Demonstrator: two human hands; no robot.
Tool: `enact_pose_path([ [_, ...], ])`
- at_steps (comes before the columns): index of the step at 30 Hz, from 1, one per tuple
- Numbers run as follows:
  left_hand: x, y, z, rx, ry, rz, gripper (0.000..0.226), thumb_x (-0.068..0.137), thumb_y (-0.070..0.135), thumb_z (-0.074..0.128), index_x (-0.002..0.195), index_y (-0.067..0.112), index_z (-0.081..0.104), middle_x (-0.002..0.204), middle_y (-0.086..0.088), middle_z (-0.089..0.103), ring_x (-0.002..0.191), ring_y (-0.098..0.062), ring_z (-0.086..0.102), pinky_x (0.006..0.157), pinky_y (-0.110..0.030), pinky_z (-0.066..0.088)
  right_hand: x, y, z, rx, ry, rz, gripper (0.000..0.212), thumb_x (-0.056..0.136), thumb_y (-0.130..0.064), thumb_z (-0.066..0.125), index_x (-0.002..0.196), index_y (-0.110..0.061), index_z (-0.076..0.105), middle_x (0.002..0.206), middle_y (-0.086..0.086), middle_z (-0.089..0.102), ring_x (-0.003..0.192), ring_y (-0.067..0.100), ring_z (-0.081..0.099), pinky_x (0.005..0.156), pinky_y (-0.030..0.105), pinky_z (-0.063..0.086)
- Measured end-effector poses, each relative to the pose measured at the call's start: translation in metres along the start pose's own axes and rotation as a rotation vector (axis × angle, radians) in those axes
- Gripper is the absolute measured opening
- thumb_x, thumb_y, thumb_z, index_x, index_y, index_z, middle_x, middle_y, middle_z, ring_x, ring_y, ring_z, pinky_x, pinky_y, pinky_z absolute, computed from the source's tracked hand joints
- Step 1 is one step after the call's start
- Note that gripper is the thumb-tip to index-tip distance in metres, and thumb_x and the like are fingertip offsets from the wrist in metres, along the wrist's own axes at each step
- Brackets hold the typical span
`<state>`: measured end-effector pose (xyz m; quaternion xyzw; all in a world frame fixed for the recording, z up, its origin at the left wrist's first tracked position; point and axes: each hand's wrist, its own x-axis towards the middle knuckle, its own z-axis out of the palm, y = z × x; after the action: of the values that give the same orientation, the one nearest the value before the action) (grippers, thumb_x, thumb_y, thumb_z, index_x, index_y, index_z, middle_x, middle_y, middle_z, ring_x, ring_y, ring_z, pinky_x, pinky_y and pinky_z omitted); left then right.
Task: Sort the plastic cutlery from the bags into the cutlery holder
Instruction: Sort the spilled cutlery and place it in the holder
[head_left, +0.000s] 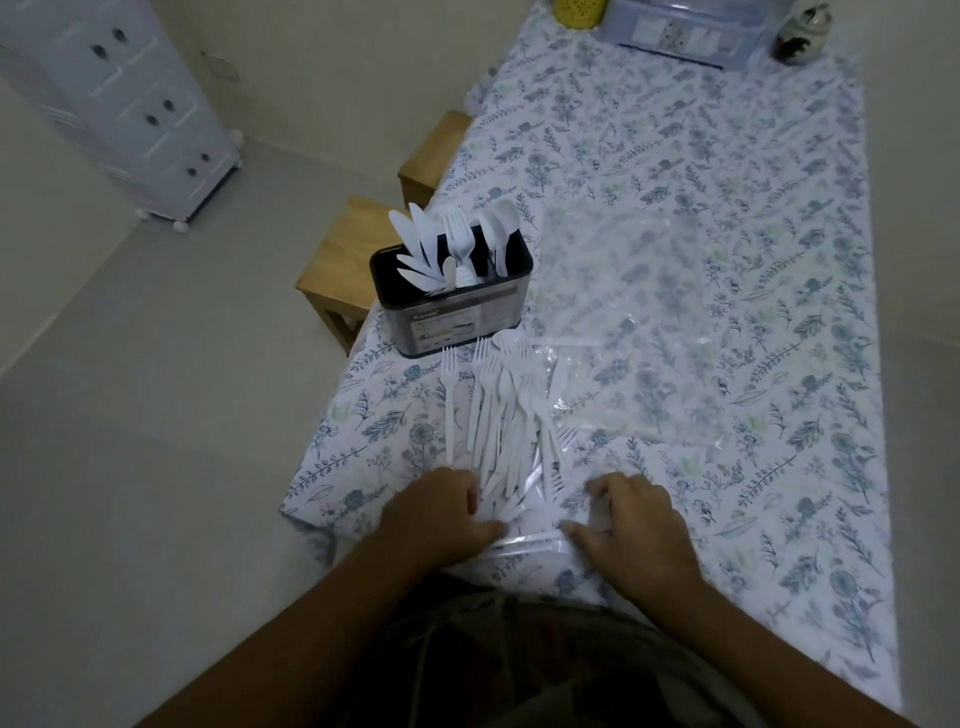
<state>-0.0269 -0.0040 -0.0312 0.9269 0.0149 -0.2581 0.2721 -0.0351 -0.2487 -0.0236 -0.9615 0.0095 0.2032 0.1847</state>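
Note:
A dark cutlery holder (451, 317) stands near the table's left edge, with white knives, forks and spoons upright in its compartments. In front of it a heap of white plastic forks (501, 415) lies partly inside a clear plastic bag (582, 410). My left hand (441, 512) rests on the near ends of the forks, its fingers curled on the bag's edge. My right hand (631, 525) presses on the bag's near right corner, fingers bent around the plastic. A second clear bag (618, 265) lies flat and empty beyond, to the right of the holder.
A floral cloth (753, 364) covers the table. Two wooden stools (337, 260) stand at its left side. At the far end sit a clear storage box (680, 31), a yellow pot (576, 10) and a small jar (802, 36). A white drawer cabinet (130, 104) stands at left.

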Motion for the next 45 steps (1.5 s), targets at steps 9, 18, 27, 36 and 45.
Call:
enact_pose_path([
  [9, -0.003, -0.005, 0.004, 0.006, 0.052, 0.116, 0.015, 0.087, 0.037, 0.066, 0.085, 0.024, 0.06, 0.088, 0.008, 0.052, 0.077, -0.009, 0.054, 0.067, -0.025, 0.046, 0.009, 0.018, 0.004, 0.237, -0.009, 0.097, 0.033, 0.075, -0.029, 0.088, 0.09, -0.032, 0.059, 0.102, -0.004, 0.053, 0.096, 0.016, 0.053, 0.078, 0.03, 0.048],
  [18, -0.01, -0.002, 0.009, 0.091, 0.282, 0.286, 0.009, 0.093, 0.034, 0.058, 0.093, 0.025, 0.059, 0.09, 0.01, 0.05, 0.079, -0.006, 0.048, 0.065, -0.022, 0.047, 0.008, 0.041, 0.0, 0.581, 0.09, 0.159, 0.021, 0.098, -0.01, 0.063, 0.1, -0.027, 0.075, 0.095, -0.016, 0.07, 0.074, -0.001, 0.066, 0.064, 0.005, 0.05],
  [27, -0.008, 0.04, 0.034, 0.317, 0.078, 0.384, 0.042, 0.09, 0.05, 0.056, 0.123, 0.026, 0.054, 0.115, 0.006, 0.055, 0.102, -0.014, 0.055, 0.077, -0.032, 0.052, 0.017, 0.048, 0.004, 0.319, -0.043, 0.03, 0.022, 0.083, -0.017, 0.082, 0.079, -0.032, 0.066, 0.087, 0.003, 0.062, 0.072, 0.018, 0.061, 0.067, 0.028, 0.05],
  [36, -0.014, 0.072, 0.055, 0.415, 0.031, 0.306, 0.011, 0.094, 0.016, 0.057, 0.104, 0.016, 0.054, 0.108, -0.002, 0.06, 0.093, -0.016, 0.058, 0.077, -0.029, 0.052, 0.006, 0.069, -0.008, 0.716, -0.009, 0.089, 0.009, 0.095, -0.018, 0.069, 0.101, -0.022, 0.075, 0.097, -0.004, 0.07, 0.088, 0.01, 0.064, 0.071, 0.02, 0.047],
  [45, -0.009, 0.094, 0.052, 0.276, -0.044, 0.005, 0.017, 0.083, 0.031, 0.061, 0.084, 0.017, 0.05, 0.093, -0.003, 0.053, 0.084, -0.019, 0.055, 0.067, -0.029, 0.043, 0.006, 0.08, -0.018, 1.155, -0.02, 0.278, 0.016, 0.1, -0.01, 0.058, 0.103, -0.018, 0.072, 0.095, 0.01, 0.073, 0.083, 0.02, 0.067, 0.077, 0.037, 0.057],
])
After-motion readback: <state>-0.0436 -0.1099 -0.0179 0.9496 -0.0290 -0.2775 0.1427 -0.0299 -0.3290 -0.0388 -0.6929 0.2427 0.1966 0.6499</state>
